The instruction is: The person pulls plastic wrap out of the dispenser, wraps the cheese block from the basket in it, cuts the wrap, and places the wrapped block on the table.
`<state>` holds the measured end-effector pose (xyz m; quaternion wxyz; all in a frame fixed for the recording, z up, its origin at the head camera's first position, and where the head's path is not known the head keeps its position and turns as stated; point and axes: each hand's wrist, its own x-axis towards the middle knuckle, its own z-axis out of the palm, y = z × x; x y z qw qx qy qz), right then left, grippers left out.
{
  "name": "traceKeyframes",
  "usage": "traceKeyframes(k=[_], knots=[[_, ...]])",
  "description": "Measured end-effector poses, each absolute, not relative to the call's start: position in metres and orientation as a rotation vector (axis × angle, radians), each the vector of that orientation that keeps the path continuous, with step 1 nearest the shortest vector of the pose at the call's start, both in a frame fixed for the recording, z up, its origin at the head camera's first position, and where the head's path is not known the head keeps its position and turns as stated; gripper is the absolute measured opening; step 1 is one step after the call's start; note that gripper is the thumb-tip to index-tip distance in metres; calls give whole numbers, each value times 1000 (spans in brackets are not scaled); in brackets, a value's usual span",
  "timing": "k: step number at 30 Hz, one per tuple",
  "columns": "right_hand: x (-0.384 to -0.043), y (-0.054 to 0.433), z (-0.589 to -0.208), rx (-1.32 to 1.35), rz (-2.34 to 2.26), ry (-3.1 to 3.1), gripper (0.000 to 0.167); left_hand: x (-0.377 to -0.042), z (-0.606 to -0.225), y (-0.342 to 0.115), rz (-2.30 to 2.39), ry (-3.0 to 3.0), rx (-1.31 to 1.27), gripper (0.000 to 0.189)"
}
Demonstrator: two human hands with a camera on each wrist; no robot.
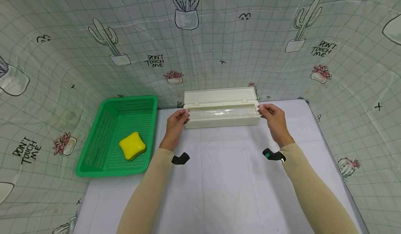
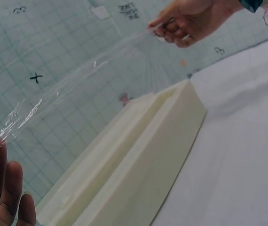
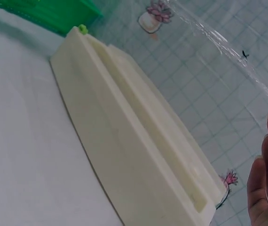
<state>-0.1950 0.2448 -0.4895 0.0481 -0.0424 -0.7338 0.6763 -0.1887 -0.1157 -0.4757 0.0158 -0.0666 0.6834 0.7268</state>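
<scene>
A strip of clear plastic wrap (image 1: pixel 219 112) is stretched between both hands, above a long cream-white dispenser box (image 1: pixel 223 122) whose lid (image 1: pixel 220 95) stands raised at the back. My left hand (image 1: pixel 174 127) pinches the film's left end between thumb and finger. At the other end, my right hand (image 1: pixel 276 123) pinches the film the same way. In the left wrist view, the raised film (image 2: pixel 54 92) looks bunched along its edge, and a sheer part hangs toward the box (image 2: pixel 171 132). The right wrist view shows the box's long slot beneath the film (image 3: pixel 240 59).
To the left is a green plastic basket (image 1: pixel 109 136) holding a yellow sponge-like block (image 1: pixel 132 146). A white cloth (image 1: pixel 228 192) covers the table. Behind it hangs a grid-patterned curtain (image 1: pixel 213 46) with plant drawings, close to the raised lid.
</scene>
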Motion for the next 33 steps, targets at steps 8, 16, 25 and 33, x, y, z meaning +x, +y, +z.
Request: traceKeyframes(k=[8,16,25,33], knots=[[-198,246,-484,-98,2083,-2203,27,-190,-467,-116,2274,2114,-212,29],[-200,247,-477,-80,2102,-2186,24,-193,-460,-116,2258,2120,-221,32],[-200,246,-466,-71,2074,-2204,30,-194,-451,-117,2279,2109,-184,32],[-203,246,-458,-82,2080,-2176,10,-195,-442,-117,2275,2117,-185,33]])
